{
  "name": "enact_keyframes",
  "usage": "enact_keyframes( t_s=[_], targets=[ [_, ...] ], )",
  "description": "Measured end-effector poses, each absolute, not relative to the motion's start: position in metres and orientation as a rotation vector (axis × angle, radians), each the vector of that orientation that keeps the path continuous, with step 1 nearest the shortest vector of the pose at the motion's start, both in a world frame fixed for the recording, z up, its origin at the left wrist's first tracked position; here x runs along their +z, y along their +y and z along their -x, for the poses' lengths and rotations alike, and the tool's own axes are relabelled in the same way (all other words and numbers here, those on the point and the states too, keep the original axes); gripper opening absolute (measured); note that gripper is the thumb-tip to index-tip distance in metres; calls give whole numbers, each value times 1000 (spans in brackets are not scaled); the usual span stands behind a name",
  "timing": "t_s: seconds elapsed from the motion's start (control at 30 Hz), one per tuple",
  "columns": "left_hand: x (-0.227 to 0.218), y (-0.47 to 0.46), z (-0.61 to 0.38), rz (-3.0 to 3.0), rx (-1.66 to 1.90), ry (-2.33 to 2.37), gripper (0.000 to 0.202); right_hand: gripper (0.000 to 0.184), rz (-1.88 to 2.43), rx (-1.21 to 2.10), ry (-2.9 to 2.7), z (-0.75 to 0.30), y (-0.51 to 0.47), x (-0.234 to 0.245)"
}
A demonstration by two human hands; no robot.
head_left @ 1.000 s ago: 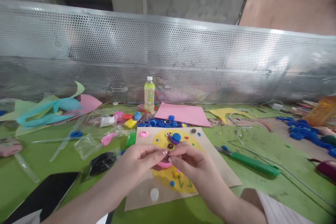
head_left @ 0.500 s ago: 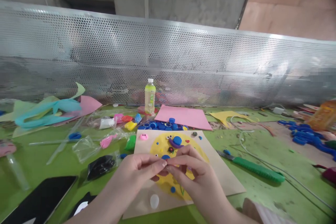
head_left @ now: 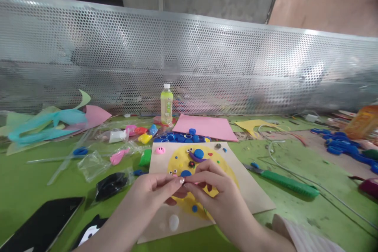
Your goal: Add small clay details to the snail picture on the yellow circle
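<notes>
My left hand (head_left: 161, 191) and my right hand (head_left: 215, 189) meet fingertip to fingertip, both pinched closed. Whatever lies between the fingertips is too small and hidden to make out. Beneath them is a cream sheet of paper (head_left: 251, 197) bearing a yellow circle (head_left: 177, 153). On the circle sit a blue bottle cap (head_left: 199, 153) with a purple clay strip under it, a second blue cap (head_left: 186, 173) partly behind my fingers, googly eyes and small clay bits. A pink clay face (head_left: 160, 150) is at the sheet's upper left corner, and a white clay lump (head_left: 174, 222) near its lower edge.
A green-handled cutter (head_left: 291, 184) lies to the right beside a pale cable (head_left: 333, 193). Blue caps (head_left: 177, 138) and pink paper (head_left: 205, 127) lie behind the sheet, near an upright bottle (head_left: 167, 106). On the left are bagged black clay (head_left: 110, 186) and a phone (head_left: 44, 224).
The view has tilted down slightly, so the scene sits higher in the picture. My hands stay pinched together, with only small finger shifts; the googly eyes left of the lower cap show more.
</notes>
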State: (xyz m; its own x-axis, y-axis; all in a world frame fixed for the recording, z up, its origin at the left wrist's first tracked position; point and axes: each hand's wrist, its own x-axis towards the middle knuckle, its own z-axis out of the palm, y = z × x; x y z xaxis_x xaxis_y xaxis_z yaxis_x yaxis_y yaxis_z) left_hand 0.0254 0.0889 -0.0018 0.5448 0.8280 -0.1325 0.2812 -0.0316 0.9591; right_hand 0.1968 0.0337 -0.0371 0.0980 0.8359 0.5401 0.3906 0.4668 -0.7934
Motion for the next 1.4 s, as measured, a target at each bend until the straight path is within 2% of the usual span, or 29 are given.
enact_keyframes(
  t_s=[0.13, 0.37, 0.63, 0.9, 1.13, 1.4],
  targets=[
    [1, 88, -26, -1655, 583, 1028, 32, 11, 1161, 433, -1492, -198, 33, -33],
    [7, 84, -24, -1715, 601, 1144, 22, 12, 1238, 708, -1432, -197, 34, -31],
    [2, 90, -25, -1589, 552, 1059, 27, 10, 1116, 515, -1448, -194, 33, -36],
    [5, 85, -24, -1610, 560, 1027, 28, 9, 1093, 550, -1437, -196, 33, -34],
    [-3, 89, -24, -1720, 689, 1134, 34, 7, 1077, 509, -1415, -193, 32, -31],
    [7, 75, -30, -1519, 670, 1257, 41, 12, 1129, 380, -1496, -193, 30, -29]
  ],
)
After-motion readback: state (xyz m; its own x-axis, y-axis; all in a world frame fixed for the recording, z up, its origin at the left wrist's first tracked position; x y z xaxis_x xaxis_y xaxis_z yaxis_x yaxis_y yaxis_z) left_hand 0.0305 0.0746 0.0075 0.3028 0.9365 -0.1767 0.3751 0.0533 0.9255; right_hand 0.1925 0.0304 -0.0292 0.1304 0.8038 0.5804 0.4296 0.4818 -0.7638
